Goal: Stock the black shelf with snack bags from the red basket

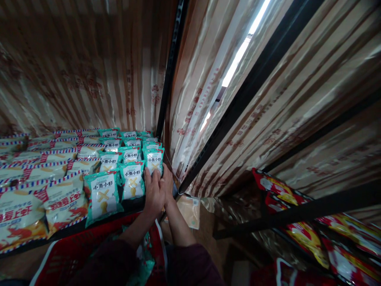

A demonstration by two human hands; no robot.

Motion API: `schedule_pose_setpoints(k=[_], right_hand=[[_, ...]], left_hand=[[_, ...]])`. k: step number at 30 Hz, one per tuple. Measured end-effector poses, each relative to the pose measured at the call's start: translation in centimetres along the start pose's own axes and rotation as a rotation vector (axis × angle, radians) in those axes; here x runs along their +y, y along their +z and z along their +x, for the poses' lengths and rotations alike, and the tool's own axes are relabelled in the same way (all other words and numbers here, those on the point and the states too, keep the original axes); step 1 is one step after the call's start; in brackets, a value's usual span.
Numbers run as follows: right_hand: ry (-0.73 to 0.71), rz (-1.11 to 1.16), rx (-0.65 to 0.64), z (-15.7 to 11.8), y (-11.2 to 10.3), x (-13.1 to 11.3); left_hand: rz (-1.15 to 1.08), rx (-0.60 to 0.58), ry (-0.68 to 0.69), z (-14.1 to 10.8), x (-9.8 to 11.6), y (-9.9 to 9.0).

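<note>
Upright in the right end of the shelf stands a teal-and-white snack bag, at the front of a row of the same kind. My left hand lies against its lower front, the fingers together. Along the bag's right side is my right hand, its fingers partly hidden behind the left. Between them the two hands grip the bag low down. Another teal bag stands just left of my hands, and a further teal bag leans out at the shelf front.
Below my forearms is a red basket with teal bags inside. White-and-red snack bags fill the shelf's left. A black upright post rises behind, before pleated beige curtains. Red-and-yellow bags lie on a rack at right.
</note>
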State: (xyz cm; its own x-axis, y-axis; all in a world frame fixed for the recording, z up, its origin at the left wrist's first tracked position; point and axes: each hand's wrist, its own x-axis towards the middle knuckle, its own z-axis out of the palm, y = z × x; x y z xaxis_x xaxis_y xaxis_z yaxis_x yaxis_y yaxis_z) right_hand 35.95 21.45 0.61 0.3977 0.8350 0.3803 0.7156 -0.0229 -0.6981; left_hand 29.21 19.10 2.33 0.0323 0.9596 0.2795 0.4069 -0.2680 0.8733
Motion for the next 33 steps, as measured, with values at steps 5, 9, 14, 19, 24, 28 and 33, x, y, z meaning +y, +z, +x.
schedule_pose_setpoints(k=[5, 9, 14, 19, 24, 28, 33], right_hand=[[-0.005, 0.004, 0.034, 0.0, -0.3, -0.1], [0.02, 0.027, -0.015, 0.2, -0.4, -0.1], [0.073, 0.07, -0.061, 0.8, -0.4, -0.2], [0.096, 0.112, -0.114, 1.2, -1.0, -0.4], [0.131, 0.163, -0.131, 1.3, -1.4, -1.1], [0.125, 0.171, -0.127, 1.6, -1.5, -1.6], [0.082, 0.208, -0.086, 2.1, -1.6, -1.6]], left_hand=[[0.0, 0.036, -0.018, 0.0, 0.5, 0.1], [-0.011, 0.038, -0.037, 0.3, 0.6, 0.0], [-0.041, 0.047, -0.012, 0.4, 0.2, 0.1], [-0.019, 0.07, 0.022, 0.4, 0.1, 0.3], [0.005, 0.042, -0.006, 0.6, 0.5, 0.0], [-0.02, 0.027, -0.016, 0.8, 0.3, -0.2], [-0.051, 0.049, 0.014, 0.9, 0.0, -0.1]])
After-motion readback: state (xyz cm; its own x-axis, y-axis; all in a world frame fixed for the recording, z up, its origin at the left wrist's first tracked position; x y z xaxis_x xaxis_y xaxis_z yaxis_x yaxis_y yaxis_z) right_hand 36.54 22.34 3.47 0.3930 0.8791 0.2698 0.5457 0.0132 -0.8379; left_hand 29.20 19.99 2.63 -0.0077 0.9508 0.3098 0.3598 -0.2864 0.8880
